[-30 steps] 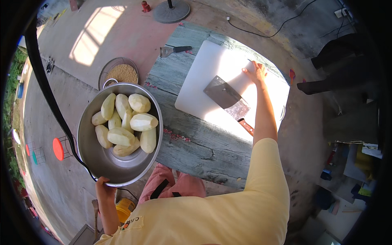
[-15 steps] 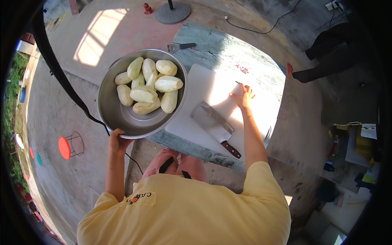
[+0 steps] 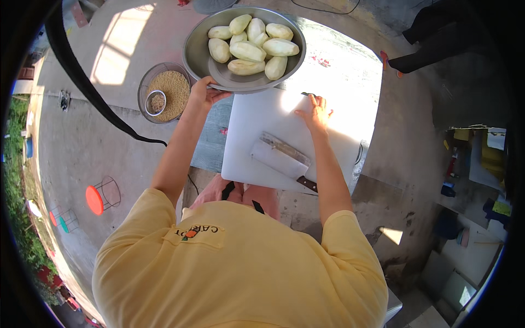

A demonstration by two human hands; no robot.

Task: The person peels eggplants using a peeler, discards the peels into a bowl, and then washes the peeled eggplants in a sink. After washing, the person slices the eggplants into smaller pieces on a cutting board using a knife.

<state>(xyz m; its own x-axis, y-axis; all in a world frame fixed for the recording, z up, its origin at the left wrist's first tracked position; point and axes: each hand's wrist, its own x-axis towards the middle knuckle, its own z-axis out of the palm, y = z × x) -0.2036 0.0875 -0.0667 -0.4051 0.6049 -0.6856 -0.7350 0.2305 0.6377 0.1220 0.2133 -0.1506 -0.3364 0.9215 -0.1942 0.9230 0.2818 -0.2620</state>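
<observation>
My left hand (image 3: pixel 206 95) grips the near rim of a wide steel basin (image 3: pixel 214 71), thumb over the edge. Several pale peeled vegetables, long and rounded, lie in the basin; their kind I cannot make out. The basin is at the table's far left, over a corner of the white cutting board (image 3: pixel 240 143). On the board my right hand (image 3: pixel 315 115) rests with fingers spread. A small dark strip (image 3: pixel 308 93) shows at its fingertips, too small to name. A cleaver (image 3: pixel 280 154) lies flat on the board, near my right forearm, its brown handle toward me.
A round container of tan grains (image 3: pixel 174 87) with a small metal cup (image 3: pixel 156 103) in it stands left of the table (image 3: pixel 210 143). Farther left is a red-topped stool (image 3: pixel 94 200). Another person's dark-clothed legs (image 3: pixel 432 52) show at the far right.
My left hand has pushed the basin away and to the right, uncovering the grain container and hiding the peeler that lay beyond it. The board has turned a little, with my right hand still on it.
</observation>
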